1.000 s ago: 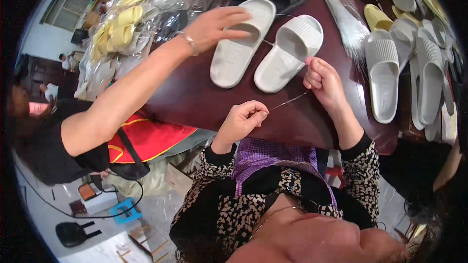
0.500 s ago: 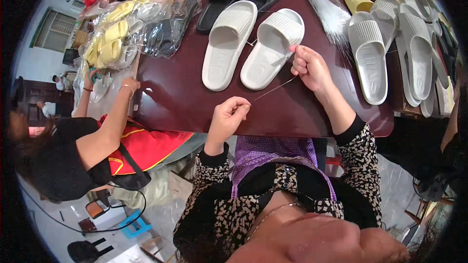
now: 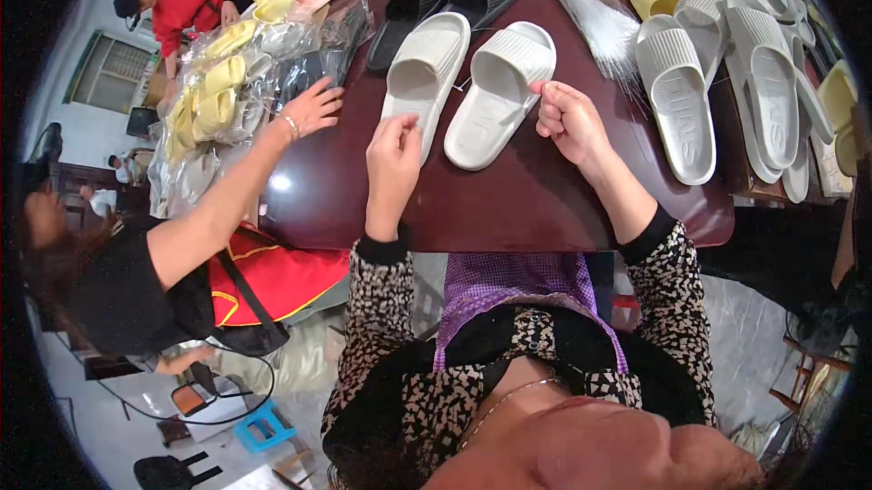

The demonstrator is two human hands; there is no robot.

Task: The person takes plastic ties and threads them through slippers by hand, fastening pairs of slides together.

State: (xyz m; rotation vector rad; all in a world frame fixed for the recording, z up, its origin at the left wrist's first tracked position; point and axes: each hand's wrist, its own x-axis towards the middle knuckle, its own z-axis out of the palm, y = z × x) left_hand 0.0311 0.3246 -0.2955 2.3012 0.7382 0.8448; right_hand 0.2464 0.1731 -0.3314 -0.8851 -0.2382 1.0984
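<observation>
On the dark-red surface [image 3: 509, 210], two pale-grey ribbed slides [image 3: 472, 134] lie side by side; left hand [image 3: 394, 163] and right hand [image 3: 572, 127] hover at their edges, fingers curled closed, any fine hold impossible to tell; light, even pinching would suit

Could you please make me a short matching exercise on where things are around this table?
Things:
1. Black slides
2. White strand bundle
3. Blue plastic stool
4. The person's right hand

Places:
A. On the floor, lower left
B. Beside the right slide of the central grey pair
C. Just beyond that pair
D. Between the black slides and the right-hand slide pile

Pairs: 1-C, 2-D, 3-A, 4-B
</observation>
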